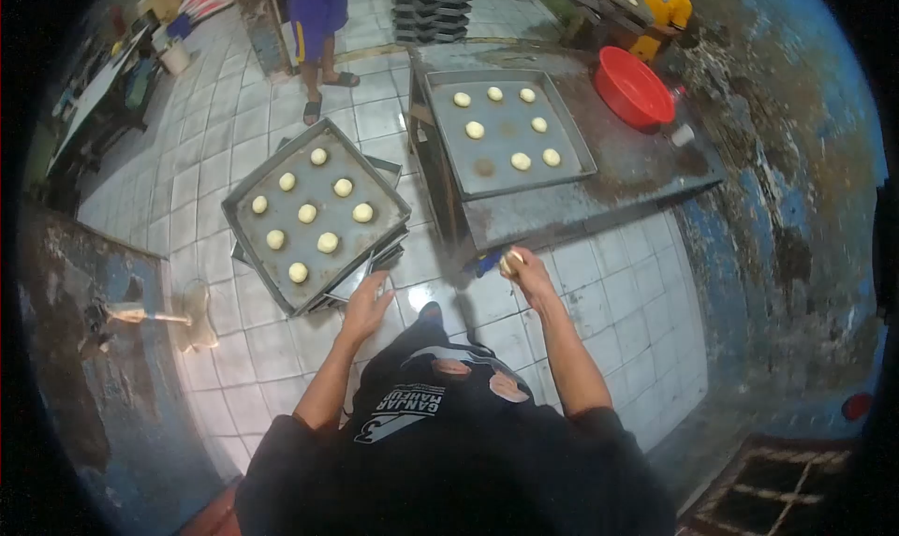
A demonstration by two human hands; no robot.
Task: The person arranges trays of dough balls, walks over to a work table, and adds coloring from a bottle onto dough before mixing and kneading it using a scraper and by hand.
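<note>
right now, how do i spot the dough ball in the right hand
Find the grey table bearing a red basin, upper right of the view. Just below its near edge in the picture is the person's right hand, a pale dough ball in its fingers. That ball alone is hand-held; the others visible sit in trays.

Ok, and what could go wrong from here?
The pale round dough ball in the right hand might slip and drop, since it shows against the white floor tiles rather than over a tray.

The square grey metal tray of dough balls tops trays stacked at differing angles. With the left hand close to one side, a bump could perhaps shift them.
</note>
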